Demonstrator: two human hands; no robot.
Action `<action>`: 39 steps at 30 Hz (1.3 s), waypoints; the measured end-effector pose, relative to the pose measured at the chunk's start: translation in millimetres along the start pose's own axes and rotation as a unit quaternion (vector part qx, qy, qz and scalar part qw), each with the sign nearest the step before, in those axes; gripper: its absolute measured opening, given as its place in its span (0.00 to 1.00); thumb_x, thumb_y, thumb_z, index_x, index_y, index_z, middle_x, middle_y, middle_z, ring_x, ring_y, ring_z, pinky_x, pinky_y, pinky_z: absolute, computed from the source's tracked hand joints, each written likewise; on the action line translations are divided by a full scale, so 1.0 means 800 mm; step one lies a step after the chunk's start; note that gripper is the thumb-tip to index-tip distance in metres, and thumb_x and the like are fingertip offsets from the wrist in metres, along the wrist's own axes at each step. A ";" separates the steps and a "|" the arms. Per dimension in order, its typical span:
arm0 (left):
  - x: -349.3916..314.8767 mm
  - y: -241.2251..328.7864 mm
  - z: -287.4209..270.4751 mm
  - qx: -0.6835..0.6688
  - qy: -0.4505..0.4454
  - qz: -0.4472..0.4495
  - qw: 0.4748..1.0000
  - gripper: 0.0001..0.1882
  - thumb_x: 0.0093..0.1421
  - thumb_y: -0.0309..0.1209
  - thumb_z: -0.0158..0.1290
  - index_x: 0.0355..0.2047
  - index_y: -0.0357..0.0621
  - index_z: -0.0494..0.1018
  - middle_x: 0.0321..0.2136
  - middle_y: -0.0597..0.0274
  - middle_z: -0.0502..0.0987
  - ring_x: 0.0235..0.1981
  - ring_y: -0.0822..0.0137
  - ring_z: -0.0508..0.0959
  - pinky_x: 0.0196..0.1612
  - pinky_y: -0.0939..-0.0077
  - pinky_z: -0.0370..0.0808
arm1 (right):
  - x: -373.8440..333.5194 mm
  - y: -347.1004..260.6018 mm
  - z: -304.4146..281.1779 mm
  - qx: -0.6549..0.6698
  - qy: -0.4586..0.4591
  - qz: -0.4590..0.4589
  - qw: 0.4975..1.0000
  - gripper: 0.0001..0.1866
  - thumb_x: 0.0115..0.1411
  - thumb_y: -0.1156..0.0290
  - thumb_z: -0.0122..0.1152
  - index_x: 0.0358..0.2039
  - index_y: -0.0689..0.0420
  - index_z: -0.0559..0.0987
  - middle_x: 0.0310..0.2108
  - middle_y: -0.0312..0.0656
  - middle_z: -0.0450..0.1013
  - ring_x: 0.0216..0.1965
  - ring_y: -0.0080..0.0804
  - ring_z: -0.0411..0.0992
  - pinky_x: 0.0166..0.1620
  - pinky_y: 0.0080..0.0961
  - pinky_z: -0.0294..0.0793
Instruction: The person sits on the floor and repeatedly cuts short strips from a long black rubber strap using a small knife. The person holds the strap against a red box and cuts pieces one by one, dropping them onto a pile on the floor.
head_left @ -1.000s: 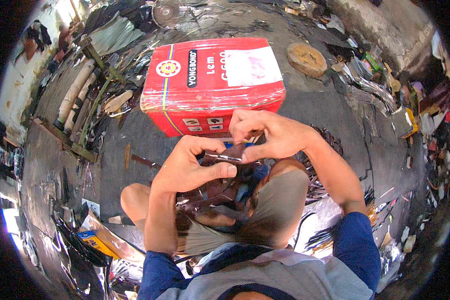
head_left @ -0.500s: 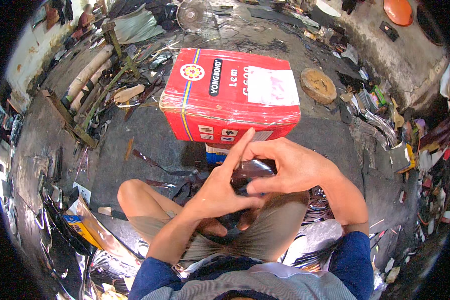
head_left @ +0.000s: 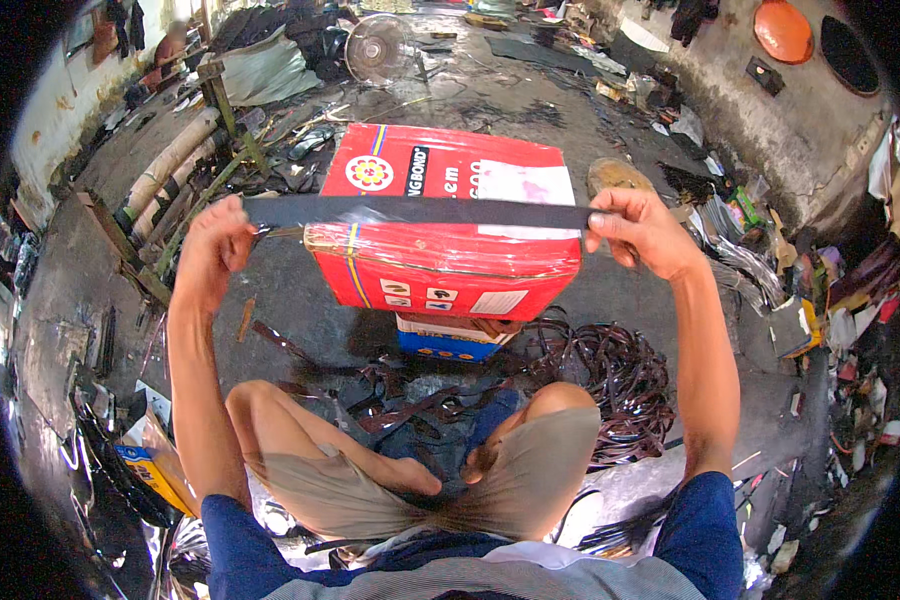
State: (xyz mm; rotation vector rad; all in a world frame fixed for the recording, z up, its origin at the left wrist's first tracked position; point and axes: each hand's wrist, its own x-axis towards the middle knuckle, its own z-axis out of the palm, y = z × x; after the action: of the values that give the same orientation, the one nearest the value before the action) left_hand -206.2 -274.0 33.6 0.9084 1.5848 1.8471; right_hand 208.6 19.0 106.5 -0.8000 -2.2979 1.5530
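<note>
A flat black strip (head_left: 420,210) is stretched almost straight from side to side in front of me. My left hand (head_left: 213,245) pinches one end, its fingers closed. At the other end, my right hand (head_left: 642,232) grips the strip between thumb and fingers. Behind and beneath it is a red carton (head_left: 440,262), wrapped in clear tape; the strip crosses the view of its top. I cannot tell whether the strip touches the carton. The carton rests on a blue and white box (head_left: 445,340).
A tangled heap of glossy dark brown strips (head_left: 610,390) lies right of my bent legs. A round wooden block (head_left: 615,177) stands beyond my right hand. Poles and wooden pieces (head_left: 175,165) are at the left, a fan (head_left: 378,50) at the back. Scraps (head_left: 760,260) clutter the right side.
My hands were close together before the carton, around something dark and glossy. They have moved far apart and forward, and the black strip now spans between them.
</note>
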 end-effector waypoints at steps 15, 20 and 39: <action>0.091 -0.031 0.209 0.279 0.022 0.278 0.919 0.27 0.52 0.30 0.61 0.55 0.43 0.74 0.48 0.48 0.78 0.51 0.51 0.78 0.56 0.60 0.73 | 0.080 0.052 0.031 -0.343 0.169 -0.066 0.922 0.16 0.51 0.63 0.71 0.39 0.56 0.84 0.31 0.47 0.82 0.33 0.43 0.81 0.40 0.38 0.78; 0.074 -0.085 0.354 0.212 -0.178 0.264 0.924 0.19 0.53 0.30 0.66 0.45 0.39 0.78 0.40 0.52 0.80 0.35 0.61 0.82 0.40 0.66 0.79 | 0.078 0.041 0.060 -0.354 0.238 -0.117 0.897 0.14 0.51 0.67 0.74 0.38 0.57 0.83 0.29 0.44 0.81 0.28 0.34 0.77 0.35 0.33 0.75; 0.073 -0.092 0.357 0.225 -0.199 0.259 0.918 0.10 0.51 0.30 0.66 0.34 0.41 0.83 0.29 0.58 0.78 0.29 0.64 0.78 0.35 0.69 0.75 | 0.048 0.078 0.032 -0.310 0.232 -0.219 0.896 0.11 0.54 0.68 0.70 0.38 0.53 0.88 0.35 0.42 0.71 0.38 0.36 0.74 0.42 0.31 0.74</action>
State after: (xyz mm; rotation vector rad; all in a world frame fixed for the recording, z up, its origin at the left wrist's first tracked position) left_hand -22.8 -39.1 -6.8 1.9351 1.6236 1.4663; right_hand 182.9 38.4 35.5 -0.6191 -2.3636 0.3712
